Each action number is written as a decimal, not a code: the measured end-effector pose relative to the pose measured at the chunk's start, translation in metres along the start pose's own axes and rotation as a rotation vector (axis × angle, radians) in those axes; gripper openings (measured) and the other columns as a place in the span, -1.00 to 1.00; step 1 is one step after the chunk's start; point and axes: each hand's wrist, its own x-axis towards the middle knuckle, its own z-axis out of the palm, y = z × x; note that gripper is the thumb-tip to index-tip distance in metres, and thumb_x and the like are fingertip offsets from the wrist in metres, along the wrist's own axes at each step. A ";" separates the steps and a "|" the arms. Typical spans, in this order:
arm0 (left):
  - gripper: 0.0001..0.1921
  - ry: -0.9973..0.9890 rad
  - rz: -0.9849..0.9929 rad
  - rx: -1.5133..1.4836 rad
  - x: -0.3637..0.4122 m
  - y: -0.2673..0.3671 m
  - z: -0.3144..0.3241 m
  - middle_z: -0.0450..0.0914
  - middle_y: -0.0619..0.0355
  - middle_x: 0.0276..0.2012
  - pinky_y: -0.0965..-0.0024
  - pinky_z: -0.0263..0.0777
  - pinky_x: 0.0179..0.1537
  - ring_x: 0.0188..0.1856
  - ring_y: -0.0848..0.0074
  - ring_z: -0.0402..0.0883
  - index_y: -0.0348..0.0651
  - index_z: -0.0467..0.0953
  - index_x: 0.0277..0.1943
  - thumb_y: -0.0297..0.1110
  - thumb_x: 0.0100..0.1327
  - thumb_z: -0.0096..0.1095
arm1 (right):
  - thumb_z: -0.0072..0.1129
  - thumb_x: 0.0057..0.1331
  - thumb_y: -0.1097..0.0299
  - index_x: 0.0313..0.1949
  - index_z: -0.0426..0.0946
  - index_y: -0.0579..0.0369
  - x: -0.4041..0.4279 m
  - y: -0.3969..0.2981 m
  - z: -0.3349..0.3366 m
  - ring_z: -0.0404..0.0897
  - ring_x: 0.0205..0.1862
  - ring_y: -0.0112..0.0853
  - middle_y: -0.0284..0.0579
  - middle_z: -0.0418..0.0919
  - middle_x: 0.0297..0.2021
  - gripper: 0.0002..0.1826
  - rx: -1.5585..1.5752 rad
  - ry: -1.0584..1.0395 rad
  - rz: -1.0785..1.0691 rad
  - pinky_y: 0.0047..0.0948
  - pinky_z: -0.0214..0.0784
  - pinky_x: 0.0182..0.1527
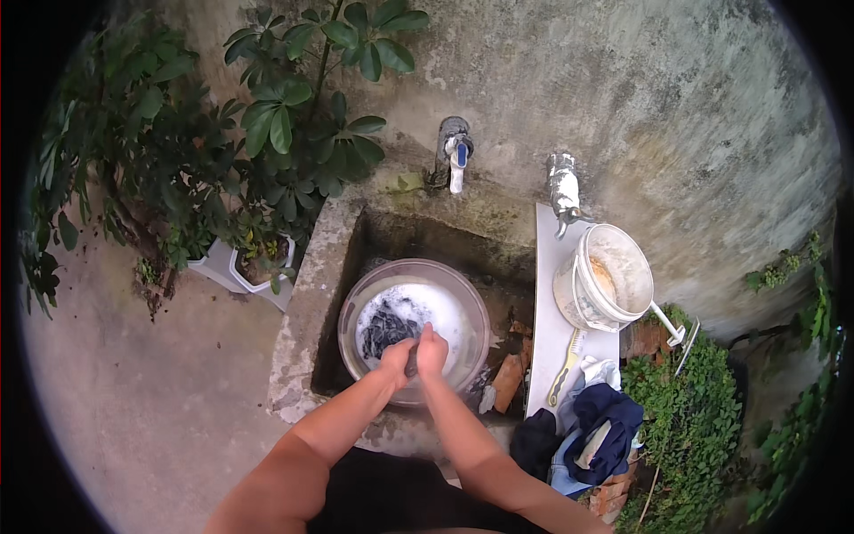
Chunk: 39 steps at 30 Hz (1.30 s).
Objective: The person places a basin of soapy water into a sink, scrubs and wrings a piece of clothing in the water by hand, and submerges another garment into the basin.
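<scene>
A round plastic basin [349, 334] stands in a concrete sink [300, 320] and holds water with white suds. Dark wet cloth [387, 328] lies in the suds at the basin's left side. Over the near part of the basin, my left hand [398, 357] and my right hand [432, 350] are close together with fingers curled. A small dark patch shows between them, perhaps cloth; what they hold, if anything, is not plain.
Two taps [458, 157] [566, 190] come from the wall. On a white board [547, 267] right of the sink are a dirty white bucket [580, 294], a yellow-handled brush [566, 370] and piled clothes [604, 427]. Broken bricks [510, 380] lie in the sink. Potted plants [263, 287] stand left.
</scene>
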 end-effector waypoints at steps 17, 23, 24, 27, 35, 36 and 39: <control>-0.59 0.092 0.052 0.114 0.032 -0.017 -0.029 0.36 -0.01 -0.14 0.28 0.43 -0.22 -0.12 0.33 0.40 -0.35 0.32 -0.06 -0.23 0.13 0.13 | -0.29 0.27 -0.12 -0.45 0.53 0.28 0.037 0.010 -0.037 0.51 -0.28 0.02 0.21 0.52 -0.44 -0.36 -0.655 -0.034 -0.083 -0.10 0.31 -0.23; -0.47 0.147 -0.141 0.127 0.020 -0.011 -0.059 0.18 -0.08 0.06 0.09 0.28 0.04 0.10 0.19 0.25 -0.32 0.14 0.11 -0.29 0.13 0.12 | 0.13 0.09 0.07 -0.34 0.54 0.25 0.040 0.068 -0.014 0.52 -0.22 -0.03 0.16 0.54 -0.35 -0.59 -0.824 -0.227 0.005 -0.20 0.35 -0.14; -0.39 0.113 -0.166 0.150 0.016 -0.008 -0.049 0.11 -0.12 0.15 0.11 0.21 0.11 0.18 0.15 0.18 -0.33 0.04 0.19 -0.21 0.18 0.06 | 0.14 0.06 0.20 -0.36 0.53 0.23 0.055 0.094 -0.010 0.53 -0.24 -0.05 0.14 0.54 -0.35 -0.69 -0.770 -0.223 0.005 -0.24 0.35 -0.16; -0.38 0.175 -0.206 0.064 0.018 0.001 -0.054 0.09 -0.12 0.18 0.11 0.18 0.14 0.20 0.17 0.16 -0.37 0.08 0.14 -0.05 0.21 -0.01 | 0.06 -0.02 0.48 -0.41 0.45 0.20 0.049 0.060 0.002 0.53 -0.33 -0.15 0.05 0.53 -0.41 -0.86 -0.452 -0.170 -0.033 -0.36 0.34 -0.23; -0.64 0.170 -0.036 -0.104 -0.003 0.034 -0.014 0.51 0.10 -0.35 0.23 0.41 -0.28 -0.30 0.33 0.51 -0.15 0.44 -0.26 0.00 0.23 -0.05 | 0.04 0.19 0.25 -0.39 0.39 0.06 -0.086 -0.091 -0.009 0.50 -0.34 -0.09 -0.05 0.50 -0.48 -0.83 -0.239 -0.319 -0.533 -0.23 0.28 -0.20; -0.72 -0.030 -0.023 -0.210 -0.011 0.027 -0.009 0.50 0.14 -0.35 0.32 0.40 -0.32 -0.34 0.40 0.48 -0.11 0.43 -0.22 -0.09 0.24 -0.06 | 0.02 0.23 0.31 -0.44 0.40 0.17 -0.072 -0.079 0.001 0.45 -0.55 -0.38 -0.16 0.46 -0.63 -0.81 -0.013 -0.092 -0.524 -0.48 0.26 -0.41; -0.83 -0.168 -0.010 -0.244 -0.015 0.011 0.005 0.49 0.17 -0.31 0.35 0.40 -0.28 -0.31 0.43 0.47 -0.12 0.42 -0.21 -0.30 0.24 -0.10 | -0.06 0.28 0.32 -0.52 0.36 0.23 0.010 -0.057 -0.005 0.24 -0.62 -0.52 -0.23 0.37 -0.69 -0.73 0.099 0.182 -0.231 -0.46 0.16 -0.52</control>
